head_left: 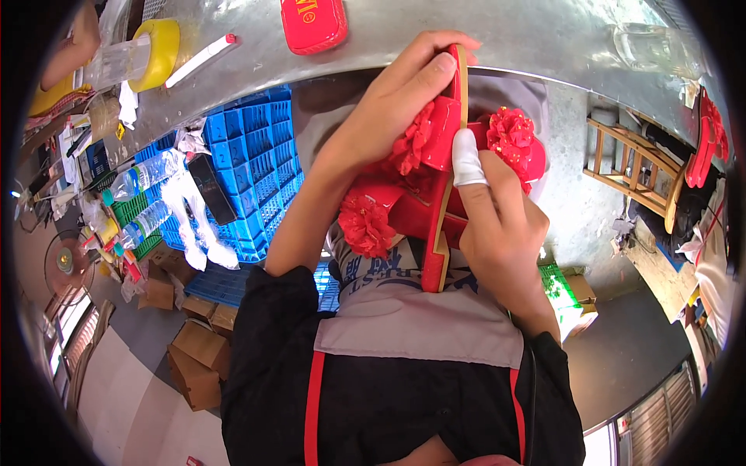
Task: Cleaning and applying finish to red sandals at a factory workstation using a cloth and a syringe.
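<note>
The right hand [497,233] grips a red sandal [443,194] edge-on, capped forefinger along its sole – the left hand [388,116] pinches the toe end above. Likely checking flower trim; next calls for turning it.

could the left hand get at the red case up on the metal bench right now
Probably not at once: the left hand is gripping the red sandal. The red case lies just above it, with nothing between.
</note>
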`<state>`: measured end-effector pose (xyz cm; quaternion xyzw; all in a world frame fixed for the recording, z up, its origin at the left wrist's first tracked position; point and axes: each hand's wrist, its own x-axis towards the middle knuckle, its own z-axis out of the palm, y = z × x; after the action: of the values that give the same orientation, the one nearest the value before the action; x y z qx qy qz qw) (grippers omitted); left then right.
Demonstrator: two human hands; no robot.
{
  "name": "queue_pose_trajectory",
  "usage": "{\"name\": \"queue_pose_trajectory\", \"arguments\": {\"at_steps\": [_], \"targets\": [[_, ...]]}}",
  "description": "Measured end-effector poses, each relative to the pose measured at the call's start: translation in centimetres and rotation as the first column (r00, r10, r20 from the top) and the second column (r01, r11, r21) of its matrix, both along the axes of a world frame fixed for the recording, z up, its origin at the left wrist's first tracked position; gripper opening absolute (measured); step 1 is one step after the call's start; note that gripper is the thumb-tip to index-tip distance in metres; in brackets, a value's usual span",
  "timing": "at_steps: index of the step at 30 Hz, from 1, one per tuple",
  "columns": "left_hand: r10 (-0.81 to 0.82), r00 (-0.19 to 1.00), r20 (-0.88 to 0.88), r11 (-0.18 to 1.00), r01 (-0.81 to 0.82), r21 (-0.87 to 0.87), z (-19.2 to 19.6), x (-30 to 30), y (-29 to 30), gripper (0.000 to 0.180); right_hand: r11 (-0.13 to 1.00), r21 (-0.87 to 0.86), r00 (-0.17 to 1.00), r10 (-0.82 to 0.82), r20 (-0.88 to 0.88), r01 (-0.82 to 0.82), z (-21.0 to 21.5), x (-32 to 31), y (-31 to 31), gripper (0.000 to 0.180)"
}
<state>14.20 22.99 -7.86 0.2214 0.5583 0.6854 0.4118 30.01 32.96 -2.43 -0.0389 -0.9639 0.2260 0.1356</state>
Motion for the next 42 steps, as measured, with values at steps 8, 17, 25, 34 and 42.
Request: {"name": "queue_pose_trajectory", "arguments": {"at_steps": [8,17,25,34,42], "targets": [[0.023,0.988,-0.152,0.998,-0.03,-0.047,-0.3,0.4,-0.3,0.043,0.989,-0.146,1.0,0.016,0.012,-0.014,0.0,-0.3,0.0,0.057],[0.041,0.999,0.012,0.998,-0.042,0.045,-0.5,0.4,0.0,0.033,0.528,-0.849,0.958,0.229,0.171,0.026,-0.8,-1.2,3.6,0.05],[0.025,0.996,-0.089,0.999,-0.022,0.045,-0.4,0.1,-0.1,0.035,0.355,-0.935,0.98,0.174,0.092,0.025,-2.3,-3.1,4.2,0.042],[0.017,0.997,0.071,0.997,-0.022,0.067,-0.1,0.1,-0.2,0.038,0.689,-0.702,0.968,0.249,-0.004,-0.18,-1.4,-2.4,3.9,0.058],[0.016,0.999,0.033,0.999,-0.017,0.038,-0.9,0.2,-0.7,0.044,0.829,-0.549,0.976,0.192,0.099,-0.108,-2.5,-0.1,2.4,0.058]]}}
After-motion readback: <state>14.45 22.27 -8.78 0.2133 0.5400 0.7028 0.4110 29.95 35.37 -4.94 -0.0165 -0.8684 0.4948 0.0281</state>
